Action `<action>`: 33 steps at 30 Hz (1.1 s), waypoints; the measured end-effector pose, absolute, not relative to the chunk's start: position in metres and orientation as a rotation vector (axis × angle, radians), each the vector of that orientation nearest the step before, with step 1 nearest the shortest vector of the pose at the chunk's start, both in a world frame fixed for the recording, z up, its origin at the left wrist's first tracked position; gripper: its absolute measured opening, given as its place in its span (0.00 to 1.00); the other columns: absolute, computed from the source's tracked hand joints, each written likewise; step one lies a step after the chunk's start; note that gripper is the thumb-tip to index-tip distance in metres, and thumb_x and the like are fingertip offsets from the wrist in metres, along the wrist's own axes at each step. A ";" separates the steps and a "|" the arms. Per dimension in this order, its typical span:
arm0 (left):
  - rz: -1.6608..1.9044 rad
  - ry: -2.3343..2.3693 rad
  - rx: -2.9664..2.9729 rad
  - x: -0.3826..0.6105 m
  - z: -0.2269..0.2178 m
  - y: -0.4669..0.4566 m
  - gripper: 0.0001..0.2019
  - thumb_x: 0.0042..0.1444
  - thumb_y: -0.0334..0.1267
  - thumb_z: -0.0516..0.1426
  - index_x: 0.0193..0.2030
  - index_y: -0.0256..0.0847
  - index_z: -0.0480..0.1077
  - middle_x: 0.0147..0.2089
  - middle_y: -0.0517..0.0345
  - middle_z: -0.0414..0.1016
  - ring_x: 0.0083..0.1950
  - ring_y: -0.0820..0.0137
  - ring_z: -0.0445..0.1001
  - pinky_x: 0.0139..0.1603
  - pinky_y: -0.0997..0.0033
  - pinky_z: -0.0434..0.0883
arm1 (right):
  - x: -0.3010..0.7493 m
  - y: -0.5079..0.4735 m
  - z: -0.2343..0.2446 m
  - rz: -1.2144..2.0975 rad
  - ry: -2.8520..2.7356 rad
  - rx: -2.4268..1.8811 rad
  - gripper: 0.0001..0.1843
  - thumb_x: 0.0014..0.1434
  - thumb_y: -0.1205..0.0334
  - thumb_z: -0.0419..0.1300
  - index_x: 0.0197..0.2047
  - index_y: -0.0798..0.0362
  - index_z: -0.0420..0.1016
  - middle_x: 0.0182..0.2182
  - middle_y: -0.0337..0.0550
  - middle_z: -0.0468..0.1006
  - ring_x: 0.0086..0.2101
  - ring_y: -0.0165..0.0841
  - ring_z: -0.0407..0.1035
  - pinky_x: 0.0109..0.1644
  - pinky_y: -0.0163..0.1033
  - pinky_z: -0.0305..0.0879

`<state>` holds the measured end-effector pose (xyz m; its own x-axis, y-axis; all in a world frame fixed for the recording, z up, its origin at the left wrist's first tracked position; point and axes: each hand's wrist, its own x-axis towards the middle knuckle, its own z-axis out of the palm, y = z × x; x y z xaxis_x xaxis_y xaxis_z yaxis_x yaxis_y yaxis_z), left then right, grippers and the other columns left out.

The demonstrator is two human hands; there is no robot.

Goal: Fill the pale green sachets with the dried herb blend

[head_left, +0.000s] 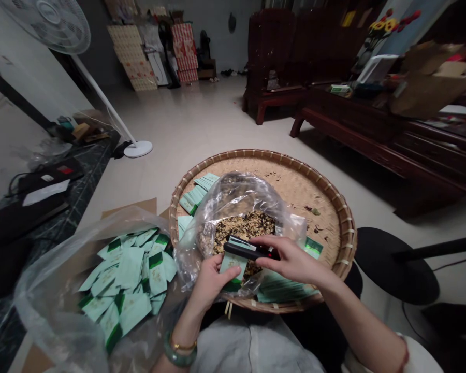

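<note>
Dark red wooden furniture [275,98] stands along the far right of a pale tiled floor [194,119], with a white standing fan [137,149] at the left. Nearer, a large round woven bamboo tray [314,207] holds a clear plastic bag [233,199] of dried, flaky brown and golden plant matter [244,233], with small stacks of pale green sachets [192,199] around it. To the tray's left, another clear plastic bag [50,305] holds a loose pile of pale green sachets with dark green ends [130,269]. Above the tray's near edge, the hands are close together but not touching: the left hand [212,282], wearing a jade bangle [180,352], pinches one sachet [231,267] upright, while the right hand [291,259] grips a black handheld sealer [246,248] across that sachet's top edge.
</note>
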<state>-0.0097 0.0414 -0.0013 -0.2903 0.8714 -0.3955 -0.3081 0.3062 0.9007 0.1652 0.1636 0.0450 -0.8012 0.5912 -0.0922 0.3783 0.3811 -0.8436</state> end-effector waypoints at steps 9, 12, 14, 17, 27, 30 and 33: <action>1.264 1.417 0.572 -0.011 -0.004 0.040 0.17 0.37 0.44 0.69 0.31 0.33 0.77 0.27 0.55 0.79 0.27 0.70 0.74 0.29 0.73 0.71 | 0.158 0.162 0.043 1.296 -2.349 -0.876 0.15 0.58 0.62 0.59 0.49 0.52 0.75 0.45 0.48 0.80 0.43 0.40 0.73 0.47 0.46 0.69; 1.260 1.396 0.514 -0.011 -0.006 0.038 0.20 0.41 0.51 0.67 0.32 0.34 0.76 0.25 0.56 0.78 0.25 0.68 0.75 0.27 0.72 0.71 | 0.157 0.166 0.039 1.423 -2.241 -0.892 0.15 0.57 0.61 0.59 0.48 0.52 0.76 0.44 0.47 0.80 0.42 0.39 0.73 0.46 0.45 0.69; 1.264 1.383 0.489 -0.012 -0.006 0.037 0.22 0.42 0.54 0.65 0.31 0.34 0.75 0.23 0.56 0.78 0.24 0.67 0.75 0.26 0.72 0.70 | 0.157 0.170 0.036 1.661 -2.115 -0.920 0.16 0.56 0.59 0.60 0.48 0.52 0.76 0.42 0.46 0.80 0.37 0.36 0.73 0.40 0.42 0.70; 1.274 1.374 0.470 -0.014 -0.007 0.035 0.22 0.42 0.55 0.65 0.30 0.34 0.74 0.22 0.55 0.77 0.23 0.67 0.76 0.26 0.73 0.70 | 0.158 0.177 0.032 2.057 -1.859 -0.939 0.22 0.52 0.53 0.63 0.49 0.54 0.76 0.36 0.44 0.79 0.29 0.30 0.70 0.30 0.35 0.69; 1.254 1.403 0.482 -0.014 -0.004 0.039 0.22 0.40 0.54 0.66 0.30 0.35 0.75 0.23 0.57 0.78 0.23 0.68 0.76 0.26 0.73 0.70 | 0.157 0.170 0.029 1.745 -2.004 -0.957 0.20 0.53 0.58 0.63 0.49 0.53 0.76 0.42 0.46 0.80 0.38 0.36 0.73 0.40 0.40 0.71; 1.245 1.403 0.497 -0.014 -0.001 0.039 0.21 0.40 0.54 0.66 0.29 0.34 0.75 0.23 0.56 0.78 0.24 0.67 0.76 0.26 0.73 0.70 | 0.156 0.170 0.028 1.625 -2.053 -0.935 0.17 0.54 0.60 0.62 0.47 0.52 0.77 0.42 0.45 0.80 0.42 0.38 0.73 0.45 0.43 0.70; 1.248 1.406 0.476 -0.015 -0.001 0.038 0.21 0.39 0.54 0.67 0.29 0.35 0.75 0.22 0.57 0.78 0.23 0.67 0.76 0.25 0.72 0.71 | 0.157 0.174 0.029 1.724 -2.055 -0.934 0.19 0.52 0.58 0.64 0.48 0.53 0.76 0.41 0.46 0.80 0.40 0.38 0.74 0.41 0.42 0.71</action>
